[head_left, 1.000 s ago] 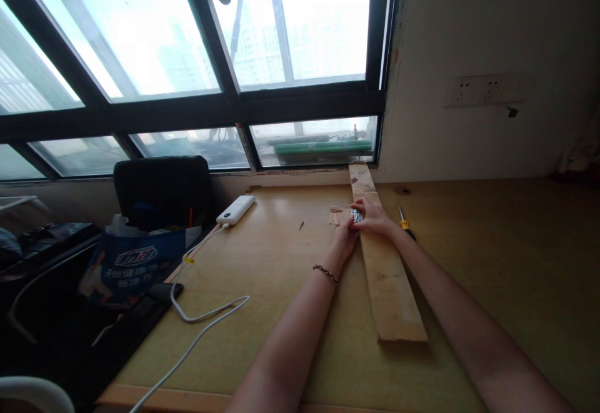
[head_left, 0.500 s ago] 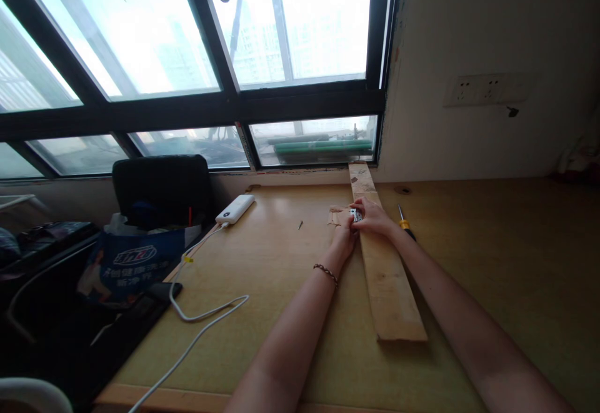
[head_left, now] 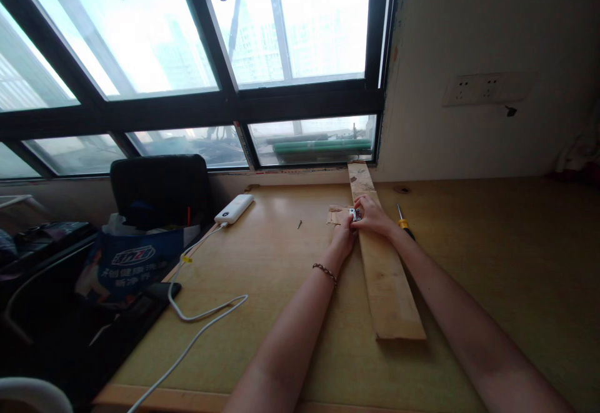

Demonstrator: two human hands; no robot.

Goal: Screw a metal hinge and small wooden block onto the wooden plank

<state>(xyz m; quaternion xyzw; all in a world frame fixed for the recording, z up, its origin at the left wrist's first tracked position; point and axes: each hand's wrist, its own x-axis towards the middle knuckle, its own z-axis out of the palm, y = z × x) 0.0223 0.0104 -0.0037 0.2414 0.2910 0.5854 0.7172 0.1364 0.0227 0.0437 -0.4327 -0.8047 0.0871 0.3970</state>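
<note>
A small silvery hinge (head_left: pixel 355 214) with holes is pinched between my two hands over a long wooden board (head_left: pixel 391 291). From the left, my left hand (head_left: pixel 344 235) has its fingers closed against the hinge's near side. My right hand (head_left: pixel 374 218) lies across the board, its thumb and fingers closed around the hinge's far and right side. Fingers cover part of the metal. Just left of the board, a short wood piece (head_left: pixel 335 214) with a rough surface sticks out beside my left fingers.
Right of the board lies a screwdriver (head_left: pixel 404 222) with a yellow and black handle. A screw (head_left: pixel 299 224) rests on the table (head_left: pixel 281 275) to the left. Farther left are a white power bank (head_left: pixel 235 208) and its white cable (head_left: pixel 206 318). A black chair (head_left: pixel 159 182) stands beyond the left edge.
Both hands keep nearly the same place and grip on the hinge. The whole view has shifted very slightly; the board, screw and screwdriver lie as before.
</note>
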